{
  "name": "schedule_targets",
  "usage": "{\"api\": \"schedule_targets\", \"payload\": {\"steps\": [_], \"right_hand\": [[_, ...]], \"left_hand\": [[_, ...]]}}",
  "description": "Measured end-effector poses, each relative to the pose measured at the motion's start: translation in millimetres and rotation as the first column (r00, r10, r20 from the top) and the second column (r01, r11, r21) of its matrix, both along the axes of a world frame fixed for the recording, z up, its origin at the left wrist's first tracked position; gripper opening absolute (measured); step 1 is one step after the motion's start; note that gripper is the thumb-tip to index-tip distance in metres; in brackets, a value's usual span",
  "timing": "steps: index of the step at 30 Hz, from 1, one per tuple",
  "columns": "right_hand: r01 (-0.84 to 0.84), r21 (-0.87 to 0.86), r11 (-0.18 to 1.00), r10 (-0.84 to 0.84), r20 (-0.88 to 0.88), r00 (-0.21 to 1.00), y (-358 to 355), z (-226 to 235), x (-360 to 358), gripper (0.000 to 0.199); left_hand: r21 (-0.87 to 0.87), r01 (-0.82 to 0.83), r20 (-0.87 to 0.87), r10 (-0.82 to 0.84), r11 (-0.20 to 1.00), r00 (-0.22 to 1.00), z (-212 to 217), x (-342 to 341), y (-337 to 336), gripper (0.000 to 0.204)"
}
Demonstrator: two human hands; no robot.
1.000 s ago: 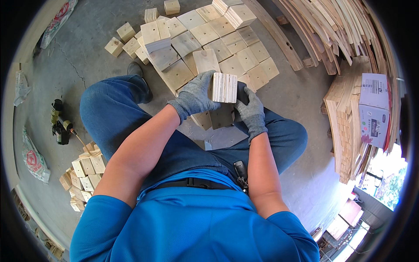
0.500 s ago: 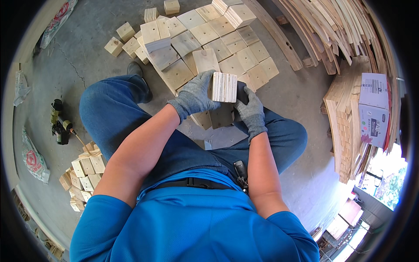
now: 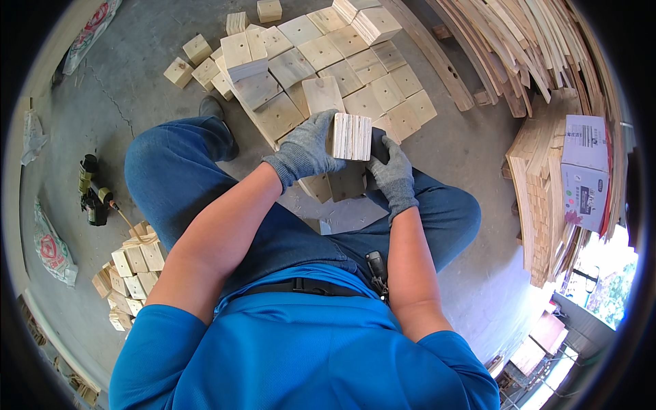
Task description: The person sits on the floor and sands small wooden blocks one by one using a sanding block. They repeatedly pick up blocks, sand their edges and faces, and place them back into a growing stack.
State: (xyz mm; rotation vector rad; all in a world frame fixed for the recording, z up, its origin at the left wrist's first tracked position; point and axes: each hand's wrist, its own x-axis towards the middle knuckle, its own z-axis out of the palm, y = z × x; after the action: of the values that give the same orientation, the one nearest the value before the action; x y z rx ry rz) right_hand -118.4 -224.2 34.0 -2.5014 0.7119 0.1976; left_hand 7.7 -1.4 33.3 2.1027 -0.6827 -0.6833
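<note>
A grey concrete floor [image 3: 123, 89] spreads under everything, with a person in a blue shirt and jeans crouched over it. Far from them lies a broad spread of square wooden boards [image 3: 355, 75], laid flat edge to edge, some stacked in short piles. To the right, long curved wooden strips [image 3: 533, 48] lean in a heap, and beside them stands a tall stack of planks [image 3: 540, 205] with a cardboard box [image 3: 584, 174] resting on top. Near left, a smaller cluster of wooden blocks [image 3: 130, 270] sits on the floor, and just beyond it a dark power tool [image 3: 92, 198] with a hose.

Between the knees, the person holds a small stack of thin wooden squares [image 3: 352, 137] on edge, raised above the floor boards. The left hand [image 3: 307, 147], in a grey glove, has its fingers wrapped over the stack's left face; the right hand [image 3: 393, 174], also gloved, presses its fingers against the right face, so the stack is clamped between both.
</note>
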Motion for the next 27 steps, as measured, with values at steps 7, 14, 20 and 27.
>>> {"api": "schedule_targets", "payload": {"steps": [7, 14, 20, 27], "right_hand": [[-0.001, -0.016, 1.0, 0.001, 0.009, 1.0, -1.5, -4.0, -0.6, 0.076], [0.005, 0.001, 1.0, -0.005, 0.002, 1.0, 2.7, 3.1, 1.0, 0.076], [-0.006, -0.022, 1.0, 0.006, 0.011, 1.0, -1.4, -4.3, -1.2, 0.076], [0.001, -0.013, 1.0, -0.001, 0.009, 1.0, -5.1, -12.3, -2.1, 0.077]], "left_hand": [[0.004, 0.015, 0.008, -0.015, 1.0, 1.0, -1.9, 0.5, -0.2, 0.116], [-0.001, 0.013, 0.002, -0.013, 1.0, 1.0, -0.9, 0.4, 0.6, 0.118], [0.01, 0.02, -0.002, -0.02, 1.0, 1.0, 6.2, 0.7, -0.3, 0.117], [0.003, 0.016, 0.002, -0.016, 1.0, 1.0, 5.3, 1.0, 0.5, 0.116]]}}
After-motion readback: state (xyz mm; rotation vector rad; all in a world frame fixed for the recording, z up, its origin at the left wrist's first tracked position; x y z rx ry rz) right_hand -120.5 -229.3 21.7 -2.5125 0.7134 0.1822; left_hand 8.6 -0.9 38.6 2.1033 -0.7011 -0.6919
